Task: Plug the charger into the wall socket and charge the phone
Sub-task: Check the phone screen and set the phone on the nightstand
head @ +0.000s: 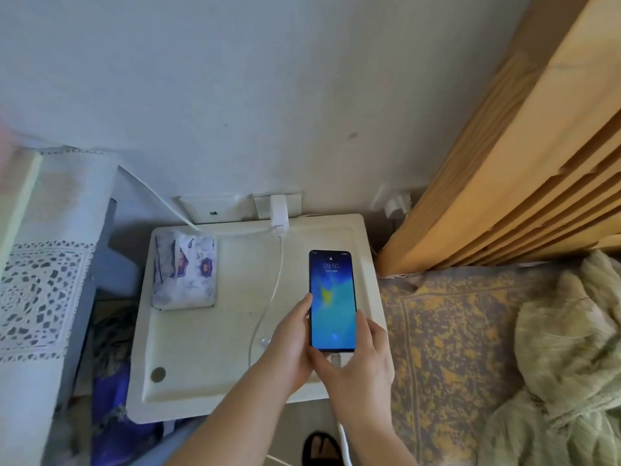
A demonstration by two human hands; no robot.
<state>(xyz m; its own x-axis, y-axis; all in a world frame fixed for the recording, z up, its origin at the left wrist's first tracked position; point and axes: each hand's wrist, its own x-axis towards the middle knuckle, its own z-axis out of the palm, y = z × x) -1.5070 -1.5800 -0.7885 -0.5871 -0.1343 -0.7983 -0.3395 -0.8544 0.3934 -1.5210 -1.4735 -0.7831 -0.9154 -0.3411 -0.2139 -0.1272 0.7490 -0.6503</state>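
A phone with a lit blue lock screen lies face up on the cream nightstand top. My left hand grips its lower left edge. My right hand holds the lower right edge, with fingers around the white cable plug at the phone's bottom end. A white charger brick sits in the wall socket behind the nightstand. Its white cable runs down across the tabletop toward my hands.
A tissue pack lies at the nightstand's back left and a coin at its front left. A second plug sits in another socket to the right. The bed with a wooden headboard is on the right, a lace-covered cabinet on the left.
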